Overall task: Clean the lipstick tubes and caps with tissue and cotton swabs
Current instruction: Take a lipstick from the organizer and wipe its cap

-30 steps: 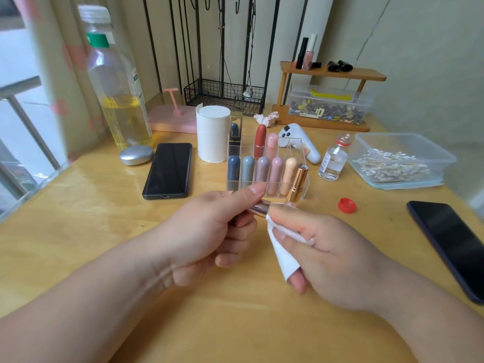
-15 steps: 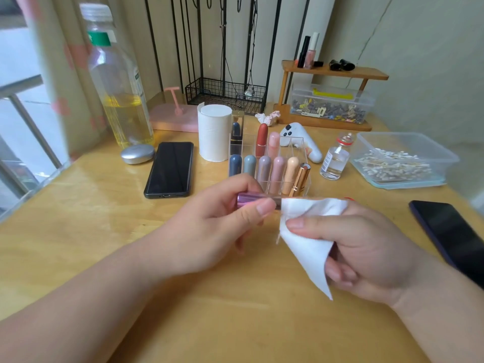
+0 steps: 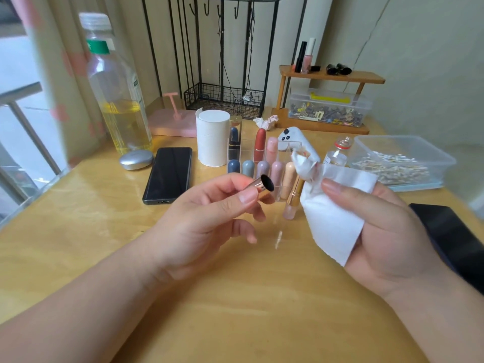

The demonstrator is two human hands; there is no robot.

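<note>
Since half a second ago the tissue (image 3: pixel 331 221) has come off the cap (image 3: pixel 263 187), and the two hands have drawn apart. The cap has swung so that its dark open mouth faces right, towards the tissue. The left hand (image 3: pixel 209 218) pinches the cap between thumb and forefinger near that mouth, with the other fingers curled loosely beneath it and off the cap. The cap is held above the table (image 3: pixel 248 297), clear of its surface. Just right of the pinch, with a gap between, the right hand (image 3: pixel 387 231) grips the tissue: the thumb presses the sheet against the fingers behind it. A twisted tip of the tissue stands up above the thumb, and a loose corner hangs below the palm. Beyond the pinch stands a clear rack (image 3: pixel 247 153) of lipsticks, and a gold lipstick (image 3: pixel 293 200) leans at its near right corner, between the two hands. Beyond the right hand's grip lies a swab box (image 3: pixel 379 144).
</note>
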